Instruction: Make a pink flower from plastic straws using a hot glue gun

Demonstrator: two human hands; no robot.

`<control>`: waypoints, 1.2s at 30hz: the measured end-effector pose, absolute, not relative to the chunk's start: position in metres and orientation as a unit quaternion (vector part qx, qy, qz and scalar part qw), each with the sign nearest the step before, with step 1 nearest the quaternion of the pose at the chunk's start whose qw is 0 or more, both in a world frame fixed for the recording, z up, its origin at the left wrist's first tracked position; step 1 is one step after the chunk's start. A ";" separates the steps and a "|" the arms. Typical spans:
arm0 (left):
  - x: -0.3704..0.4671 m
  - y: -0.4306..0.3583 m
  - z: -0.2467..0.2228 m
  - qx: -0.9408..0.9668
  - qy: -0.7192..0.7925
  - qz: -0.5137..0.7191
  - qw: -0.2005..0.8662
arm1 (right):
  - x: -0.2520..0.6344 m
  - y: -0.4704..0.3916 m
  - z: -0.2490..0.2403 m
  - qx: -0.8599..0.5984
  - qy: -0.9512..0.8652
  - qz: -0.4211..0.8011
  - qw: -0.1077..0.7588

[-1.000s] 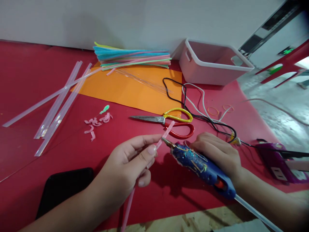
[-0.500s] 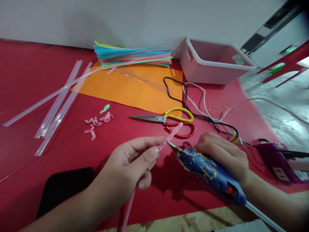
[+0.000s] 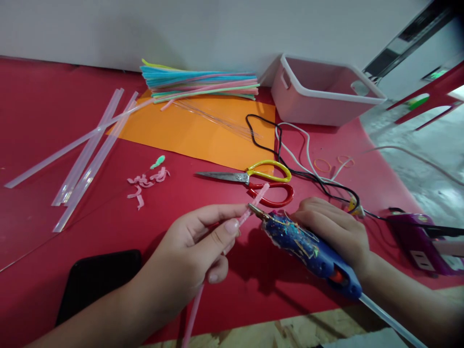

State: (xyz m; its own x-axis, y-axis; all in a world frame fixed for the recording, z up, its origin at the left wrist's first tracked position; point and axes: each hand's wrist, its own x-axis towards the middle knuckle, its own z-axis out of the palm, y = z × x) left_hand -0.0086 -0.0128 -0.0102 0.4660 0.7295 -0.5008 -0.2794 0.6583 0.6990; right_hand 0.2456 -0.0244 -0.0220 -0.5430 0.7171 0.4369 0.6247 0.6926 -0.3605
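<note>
Between thumb and fingers, my left hand (image 3: 203, 251) pinches a pink pipe cleaner (image 3: 260, 195); one end sticks out up to the right, the other hangs below the hand. My right hand (image 3: 333, 232) is closed around a blue glue gun (image 3: 308, 253), smeared with dried glue, a glue stick trailing from its back. The gun's metal nozzle touches or nearly touches the pipe cleaner just past my left fingertips. Behind them lie scissors (image 3: 237, 177) with one yellow and one red handle. Short curled pink pieces (image 3: 145, 181) and a small green piece (image 3: 158, 162) lie to the left.
Clear glue sticks (image 3: 87, 145) lie at left, a black phone (image 3: 97, 280) near my left forearm. A bundle of coloured pipe cleaners (image 3: 199, 84) rests on orange paper (image 3: 217, 140). A pink bin (image 3: 322, 92), cables (image 3: 308, 169) and a purple power strip (image 3: 416, 241) stand right.
The glue gun has shifted slightly left, its nozzle now against or very near the pipe cleaner. The pipe cleaner's upper end has tipped a little to the left.
</note>
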 end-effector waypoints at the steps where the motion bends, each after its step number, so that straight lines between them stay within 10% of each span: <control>1: -0.009 -0.013 -0.011 0.273 0.413 0.310 0.812 | 0.246 -0.025 -0.023 -0.383 -0.875 0.084 0.284; 36: -0.008 -0.014 -0.010 0.250 0.396 0.330 0.820 | 0.244 -0.031 -0.016 -0.402 -0.858 0.080 0.310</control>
